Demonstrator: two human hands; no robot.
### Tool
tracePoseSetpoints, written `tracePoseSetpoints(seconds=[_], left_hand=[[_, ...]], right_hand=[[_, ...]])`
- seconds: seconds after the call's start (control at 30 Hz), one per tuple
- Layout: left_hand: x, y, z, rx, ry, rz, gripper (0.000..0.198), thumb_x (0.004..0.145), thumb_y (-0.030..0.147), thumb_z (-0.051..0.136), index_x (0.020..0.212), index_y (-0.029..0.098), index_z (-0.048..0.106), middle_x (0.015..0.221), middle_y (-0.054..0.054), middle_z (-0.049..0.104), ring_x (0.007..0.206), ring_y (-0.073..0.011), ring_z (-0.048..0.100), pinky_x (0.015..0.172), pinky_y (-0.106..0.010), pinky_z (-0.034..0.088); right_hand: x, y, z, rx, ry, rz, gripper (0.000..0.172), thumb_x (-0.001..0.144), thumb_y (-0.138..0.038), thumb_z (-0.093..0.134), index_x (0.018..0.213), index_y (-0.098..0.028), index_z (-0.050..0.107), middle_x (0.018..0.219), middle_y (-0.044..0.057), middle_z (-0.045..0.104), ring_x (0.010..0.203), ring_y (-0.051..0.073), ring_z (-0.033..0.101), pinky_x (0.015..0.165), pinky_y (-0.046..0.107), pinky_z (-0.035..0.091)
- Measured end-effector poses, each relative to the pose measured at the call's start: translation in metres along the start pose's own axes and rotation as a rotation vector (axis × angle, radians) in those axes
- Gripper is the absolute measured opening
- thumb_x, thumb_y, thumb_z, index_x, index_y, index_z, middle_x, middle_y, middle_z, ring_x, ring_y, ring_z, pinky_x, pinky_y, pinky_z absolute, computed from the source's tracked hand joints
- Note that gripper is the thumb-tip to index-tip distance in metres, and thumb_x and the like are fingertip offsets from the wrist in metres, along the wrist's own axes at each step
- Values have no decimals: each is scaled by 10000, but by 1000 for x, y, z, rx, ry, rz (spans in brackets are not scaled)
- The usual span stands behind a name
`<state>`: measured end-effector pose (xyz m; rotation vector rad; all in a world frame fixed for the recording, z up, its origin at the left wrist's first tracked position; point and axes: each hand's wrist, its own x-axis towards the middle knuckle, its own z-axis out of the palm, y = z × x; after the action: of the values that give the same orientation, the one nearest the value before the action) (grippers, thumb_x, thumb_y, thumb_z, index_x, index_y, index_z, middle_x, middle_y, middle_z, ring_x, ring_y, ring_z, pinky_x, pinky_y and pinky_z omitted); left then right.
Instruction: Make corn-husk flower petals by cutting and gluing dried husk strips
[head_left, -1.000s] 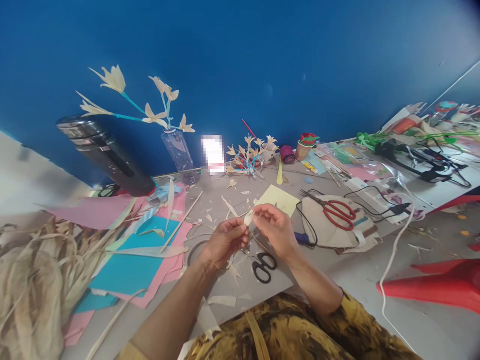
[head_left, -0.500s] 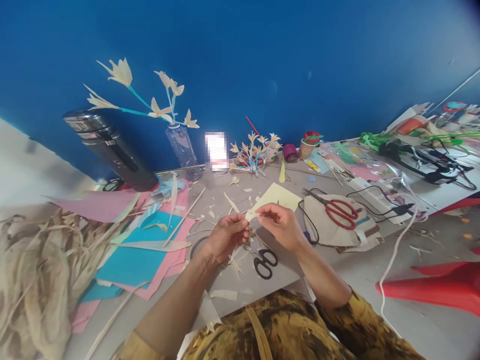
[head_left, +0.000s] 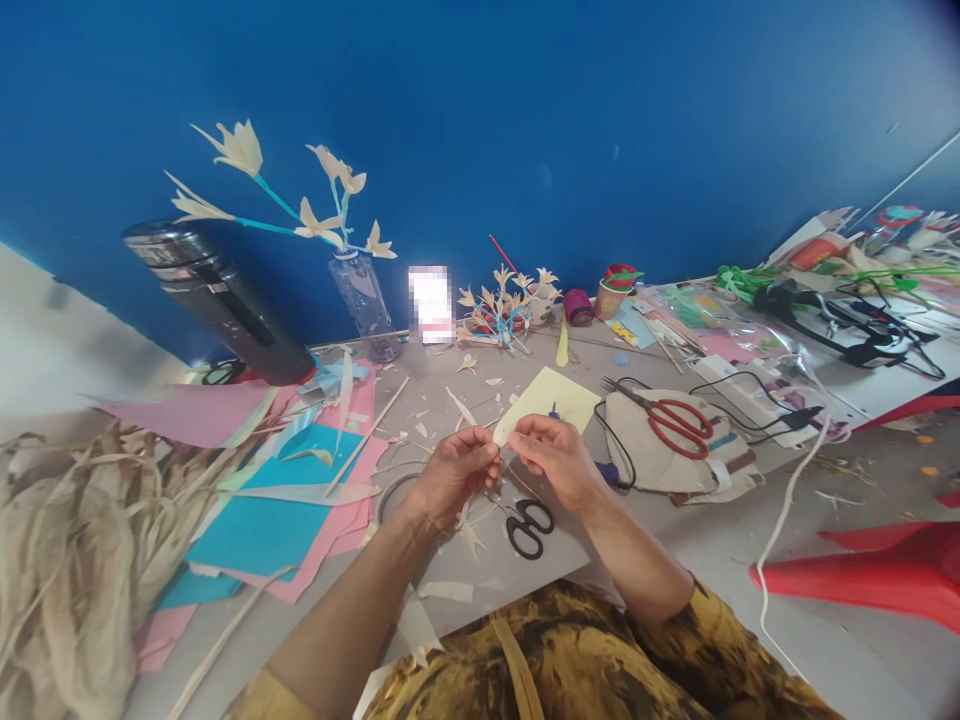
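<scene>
A small pale petal-shaped piece of what looks like dried husk (head_left: 503, 430) is pinched between both hands above the table. My left hand (head_left: 459, 472) grips its left side with thumb and forefinger, the other fingers curled under. From the right, the fingertips of my right hand (head_left: 556, 455) close on its other edge, almost touching the left thumb. Black-handled scissors (head_left: 528, 530) lie just below the hands, their blades partly hidden. Behind the right hand rests a pale yellow sheet (head_left: 574, 397), with a small dark blue tip (head_left: 553, 409) showing over it.
Red-handled scissors (head_left: 679, 428) lie on a folded beige cloth (head_left: 637, 460) at right. Blue sheets (head_left: 262, 525) and a heap of dried husks (head_left: 67, 540) cover the left. Farther back stand a dark flask (head_left: 225, 305), a bottle (head_left: 364, 300) holding husk flowers, and a power strip (head_left: 742, 390).
My right hand has shifted slightly left and down, its fingers now nearer the left hand on the husk piece. The dark blue tip behind it has come into sight.
</scene>
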<state>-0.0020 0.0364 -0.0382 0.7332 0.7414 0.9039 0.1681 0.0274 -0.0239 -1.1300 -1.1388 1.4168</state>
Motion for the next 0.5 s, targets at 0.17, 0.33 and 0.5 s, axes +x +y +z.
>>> tracePoseSetpoints(seconds=[0.17,0.33,0.5], left_hand=[[0,0,0,-2,29,0,298,661,291,871,760,127,642,645,-5,612,545,-88,548,526,-207,426],[-1,1,1,-5,28,-1,286,684,303,856,754,123,644,665,-14,626,554,-89,550,530,-208,428],[-1,1,2,-6,29,-6,285,677,293,860,759,120,648,644,-9,619,544,-88,546,522,-206,423]], right_hand=[[2,1,2,-94,45,-17,298,750,-431,740,664,-166,635,538,-35,525,500,98,425,481,232,320],[2,1,4,-162,74,-39,260,767,-381,711,649,-170,615,550,-39,526,505,95,420,486,230,326],[1,0,7,-221,95,-67,237,773,-360,690,650,-173,614,539,-47,511,512,99,427,503,232,350]])
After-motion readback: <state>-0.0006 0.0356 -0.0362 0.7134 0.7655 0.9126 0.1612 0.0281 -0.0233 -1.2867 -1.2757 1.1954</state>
